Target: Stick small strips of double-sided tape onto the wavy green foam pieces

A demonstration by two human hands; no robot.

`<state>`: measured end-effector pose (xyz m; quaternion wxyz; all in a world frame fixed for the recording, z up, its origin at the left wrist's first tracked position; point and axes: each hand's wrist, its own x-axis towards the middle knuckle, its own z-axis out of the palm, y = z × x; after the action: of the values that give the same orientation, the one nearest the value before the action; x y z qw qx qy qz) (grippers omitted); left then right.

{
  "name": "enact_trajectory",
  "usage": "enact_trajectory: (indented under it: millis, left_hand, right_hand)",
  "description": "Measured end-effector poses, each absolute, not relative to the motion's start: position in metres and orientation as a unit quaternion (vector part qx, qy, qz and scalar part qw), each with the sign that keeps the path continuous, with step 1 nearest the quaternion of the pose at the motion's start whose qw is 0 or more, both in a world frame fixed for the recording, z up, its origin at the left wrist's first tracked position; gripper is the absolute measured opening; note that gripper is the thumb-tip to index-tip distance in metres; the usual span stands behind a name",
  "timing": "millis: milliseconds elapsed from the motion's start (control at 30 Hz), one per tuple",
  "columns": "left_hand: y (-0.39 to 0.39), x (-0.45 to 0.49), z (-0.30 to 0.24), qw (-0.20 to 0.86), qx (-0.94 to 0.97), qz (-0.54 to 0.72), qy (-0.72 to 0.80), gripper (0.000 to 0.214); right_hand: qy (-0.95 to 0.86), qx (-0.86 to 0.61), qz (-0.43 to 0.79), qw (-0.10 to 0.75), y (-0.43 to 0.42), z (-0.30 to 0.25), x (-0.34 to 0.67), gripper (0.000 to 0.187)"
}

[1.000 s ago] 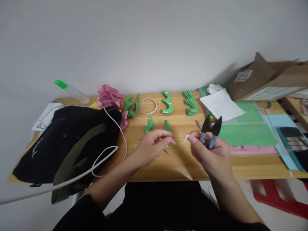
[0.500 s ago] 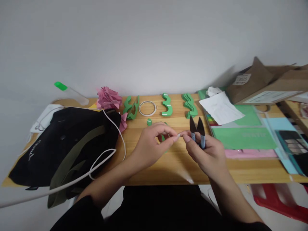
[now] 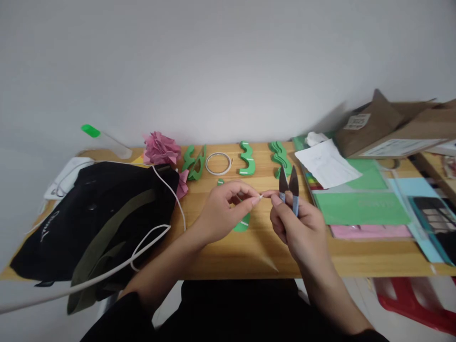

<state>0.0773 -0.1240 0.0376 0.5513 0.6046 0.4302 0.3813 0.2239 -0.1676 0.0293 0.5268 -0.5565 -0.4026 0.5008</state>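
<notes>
My right hand (image 3: 298,227) grips a pair of small blue-handled snips (image 3: 289,187), blades pointing up, and its fingertips pinch a tiny white strip (image 3: 263,195). My left hand (image 3: 223,213) pinches the other end of that strip, fingertips touching the right hand's. Both hover over the wooden table (image 3: 249,247). A green wavy paper piece (image 3: 242,223) lies just under my left hand. More green wavy pieces (image 3: 247,157) and a stack of them (image 3: 280,156) lie farther back, beside a white tape ring (image 3: 218,163).
A black bag (image 3: 89,213) with an olive strap and a white cable (image 3: 149,237) fills the left side. A pink paper flower (image 3: 161,148) sits at the back. Coloured paper sheets (image 3: 359,206), white paper (image 3: 326,164) and cardboard boxes (image 3: 395,126) lie on the right.
My hands came together from apart; the left hand now pinches the white strip that the right hand held alone. The snips' blades have closed in.
</notes>
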Motion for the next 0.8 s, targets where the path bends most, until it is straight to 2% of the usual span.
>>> enact_trajectory:
  millis: [100, 300, 567, 800]
  left_hand:
    - [-0.122, 0.074, 0.040, 0.614, 0.547, 0.376, 0.426, 0.009]
    - [-0.116, 0.074, 0.045, 0.667, 0.417, 0.457, 0.415, 0.009]
    - [-0.112, 0.080, 0.043, 0.698, 0.360, 0.485, 0.385, 0.013]
    - [-0.114, 0.082, 0.041, 0.682, 0.375, 0.486, 0.396, 0.010]
  right_hand:
    - [-0.404, -0.556, 0.498, 0.528, -0.165, 0.024, 0.228, 0.026]
    - [-0.415, -0.492, 0.593, 0.484, -0.175, 0.010, 0.232, 0.049]
    - [-0.408, -0.464, 0.628, 0.473, -0.179, 0.015, 0.219, 0.044]
    - [-0.417, -0.483, 0.592, 0.492, -0.175, 0.020, 0.218, 0.041]
